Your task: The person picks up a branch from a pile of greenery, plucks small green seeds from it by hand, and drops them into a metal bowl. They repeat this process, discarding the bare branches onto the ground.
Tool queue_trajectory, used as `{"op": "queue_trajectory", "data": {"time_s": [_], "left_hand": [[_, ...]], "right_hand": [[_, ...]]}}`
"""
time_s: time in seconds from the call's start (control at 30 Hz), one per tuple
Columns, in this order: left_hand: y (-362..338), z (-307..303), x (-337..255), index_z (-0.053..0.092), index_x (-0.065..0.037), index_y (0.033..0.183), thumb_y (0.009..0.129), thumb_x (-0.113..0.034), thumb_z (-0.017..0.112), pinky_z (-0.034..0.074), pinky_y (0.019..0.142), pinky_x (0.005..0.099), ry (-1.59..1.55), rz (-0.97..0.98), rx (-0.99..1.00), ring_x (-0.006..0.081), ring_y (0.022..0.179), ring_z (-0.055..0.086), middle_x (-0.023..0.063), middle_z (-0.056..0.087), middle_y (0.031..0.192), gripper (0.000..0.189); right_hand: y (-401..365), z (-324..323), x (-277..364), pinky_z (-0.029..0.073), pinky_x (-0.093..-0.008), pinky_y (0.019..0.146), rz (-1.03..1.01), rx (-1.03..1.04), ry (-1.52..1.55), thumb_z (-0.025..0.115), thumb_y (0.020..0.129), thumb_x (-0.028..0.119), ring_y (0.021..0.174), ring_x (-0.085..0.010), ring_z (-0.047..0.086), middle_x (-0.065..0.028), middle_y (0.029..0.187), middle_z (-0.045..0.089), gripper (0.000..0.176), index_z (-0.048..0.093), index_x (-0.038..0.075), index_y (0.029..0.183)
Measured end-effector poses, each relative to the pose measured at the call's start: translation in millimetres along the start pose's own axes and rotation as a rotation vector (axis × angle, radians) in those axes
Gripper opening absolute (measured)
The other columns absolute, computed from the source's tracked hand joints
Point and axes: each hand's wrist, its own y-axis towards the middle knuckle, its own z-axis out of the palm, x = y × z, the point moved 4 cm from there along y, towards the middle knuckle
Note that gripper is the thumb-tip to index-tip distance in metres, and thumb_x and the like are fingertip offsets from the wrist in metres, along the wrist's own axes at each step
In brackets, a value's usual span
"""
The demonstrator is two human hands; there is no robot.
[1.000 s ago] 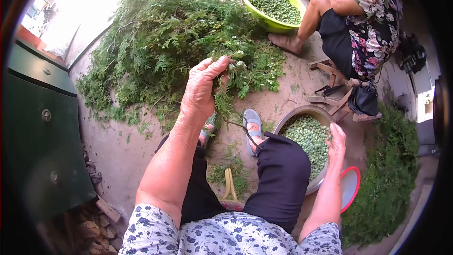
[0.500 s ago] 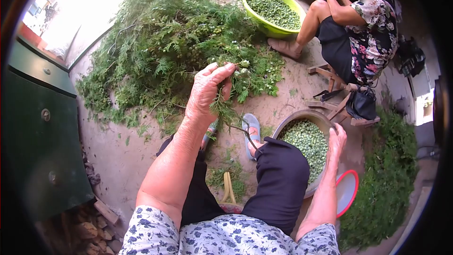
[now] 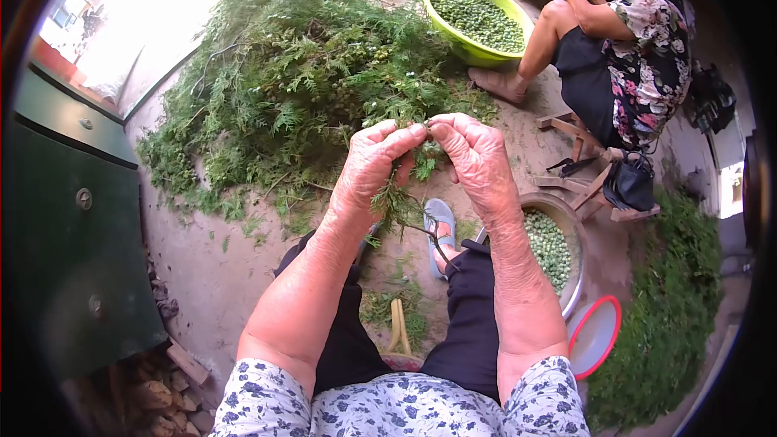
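Note:
My left hand (image 3: 374, 163) is closed on a green branch (image 3: 395, 201), whose bare stem hangs down between my knees. Right beside it, my right hand (image 3: 477, 154) pinches at the branch's upper end, fingertips nearly touching those of my left hand. What lies between its fingertips is too small to make out. A metal basin (image 3: 576, 252) of small green cones (image 3: 546, 247) stands by my right knee, partly hidden by my right forearm. Beyond my hands lies a large heap of leafy branches (image 3: 299, 73).
A yellow-green basin (image 3: 465, 53) of cones stands ahead. At the right, a person (image 3: 639, 57) sits on a wooden stool (image 3: 595, 186), holding greenery. A red-rimmed bowl (image 3: 595, 336), more greenery (image 3: 664, 307), a dark green cabinet (image 3: 77, 243) and firewood (image 3: 154, 396) lie around.
My right hand has left the metal basin's rim and come up to the branch, meeting my left hand. My left hand still holds the branch. The view has shifted slightly.

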Motion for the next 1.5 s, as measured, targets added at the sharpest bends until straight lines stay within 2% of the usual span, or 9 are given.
{"op": "queue_trajectory", "data": {"time_s": [0.17, 0.37, 0.5, 0.57, 0.8, 0.93, 1.2, 1.4, 1.5], "left_hand": [[-1.0, 3.8, 2.4, 0.058, -0.006, 0.078, 0.082, -0.013, 0.065, 0.024, 0.039, 0.0218, 0.008, 0.021, -0.003, 0.0051, 0.041, 0.035, -0.0034, 0.045, 0.053, 0.011], [1.0, 9.4, 2.7, 0.059, -0.003, 0.081, 0.081, -0.011, 0.066, 0.024, 0.039, 0.0213, -0.095, 0.006, 0.006, 0.0048, 0.041, 0.035, -0.0031, 0.048, 0.055, 0.010], [-1.3, 9.1, 2.6, 0.060, -0.003, 0.081, 0.080, -0.010, 0.065, 0.024, 0.039, 0.0210, 0.001, 0.034, -0.037, 0.0043, 0.041, 0.036, -0.0031, 0.049, 0.057, 0.009], [-4.1, 6.5, 0.5, 0.060, -0.003, 0.081, 0.080, -0.009, 0.065, 0.024, 0.039, 0.0209, 0.014, 0.044, -0.046, 0.0040, 0.041, 0.035, -0.0033, 0.049, 0.057, 0.008], [0.9, -8.3, -4.0, 0.054, -0.006, 0.083, 0.086, -0.014, 0.060, 0.023, 0.039, 0.0226, -0.222, 0.000, -0.077, 0.0053, 0.040, 0.033, -0.0040, 0.040, 0.052, 0.011], [1.4, -6.3, 1.3, 0.052, -0.007, 0.080, 0.086, -0.015, 0.060, 0.024, 0.039, 0.0220, -0.237, -0.046, -0.032, 0.0051, 0.040, 0.033, -0.0040, 0.040, 0.051, 0.013], [0.6, 7.6, 1.3, 0.058, -0.007, 0.075, 0.082, -0.017, 0.066, 0.032, 0.044, 0.0191, -0.106, 0.036, -0.167, 0.0029, 0.050, 0.044, -0.0050, 0.054, 0.063, 0.015], [6.4, 5.1, 9.1, 0.060, -0.006, 0.077, 0.085, -0.021, 0.064, 0.027, 0.042, 0.0191, 0.102, 0.063, -0.096, 0.0036, 0.047, 0.040, -0.0043, 0.050, 0.057, 0.017], [3.8, 8.4, 6.8, 0.060, -0.007, 0.077, 0.082, -0.018, 0.067, 0.033, 0.047, 0.0195, 0.045, 0.059, -0.037, 0.0023, 0.055, 0.044, -0.0043, 0.056, 0.066, 0.014]], "right_hand": [[-5.9, 8.8, -12.8, 0.034, -0.0215, 0.045, 0.055, -0.272, 0.029, 0.059, 0.089, 0.028, 0.052, -0.0030, 0.043, 0.0045, 0.064, 0.052, 0.026, 0.063, 0.002, 0.087], [-6.5, 22.1, -23.2, 0.025, -0.0201, 0.037, 0.355, -0.433, 0.644, 0.057, 0.090, 0.031, 0.046, -0.0025, 0.035, 0.0059, 0.060, 0.046, 0.028, 0.060, 0.005, 0.080], [-1.5, 11.2, -28.2, 0.024, -0.0194, 0.035, 0.171, -0.494, 0.308, 0.057, 0.090, 0.031, 0.044, -0.0030, 0.035, 0.0053, 0.059, 0.044, 0.029, 0.059, 0.003, 0.081], [1.3, -9.3, -44.9, 0.025, -0.0188, 0.034, 0.433, -0.616, 0.693, 0.056, 0.091, 0.027, 0.041, -0.0041, 0.035, 0.0045, 0.058, 0.043, 0.027, 0.057, 0.002, 0.083], [2.9, -12.6, -36.2, 0.035, -0.0184, 0.042, 0.343, -0.252, 0.854, 0.051, 0.091, 0.012, 0.058, -0.0081, 0.050, -0.0034, 0.078, 0.053, 0.011, 0.053, 0.002, 0.096], [-6.1, 6.4, -23.7, 0.038, -0.0185, 0.048, 0.216, -0.041, 0.586, 0.063, 0.086, 0.022, 0.059, -0.0049, 0.048, 0.0008, 0.080, 0.054, 0.026, 0.053, 0.003, 0.101], [-9.2, 13.9, -6.3, 0.045, -0.0262, 0.061, -0.082, -0.103, -0.045, 0.072, 0.075, 0.013, 0.067, -0.0110, 0.054, -0.0060, 0.079, 0.058, 0.026, 0.055, 0.003, 0.092], [-4.5, 4.0, -10.4, 0.043, -0.0242, 0.056, -0.098, -0.054, -0.158, 0.066, 0.082, 0.015, 0.061, -0.0097, 0.051, -0.0039, 0.076, 0.058, 0.018, 0.057, 0.003, 0.090], [-10.5, 9.0, -20.8, 0.037, -0.0208, 0.049, 0.222, -0.041, 0.377, 0.061, 0.087, 0.018, 0.057, -0.0067, 0.046, -0.0001, 0.074, 0.055, 0.015, 0.057, 0.004, 0.089]]}}
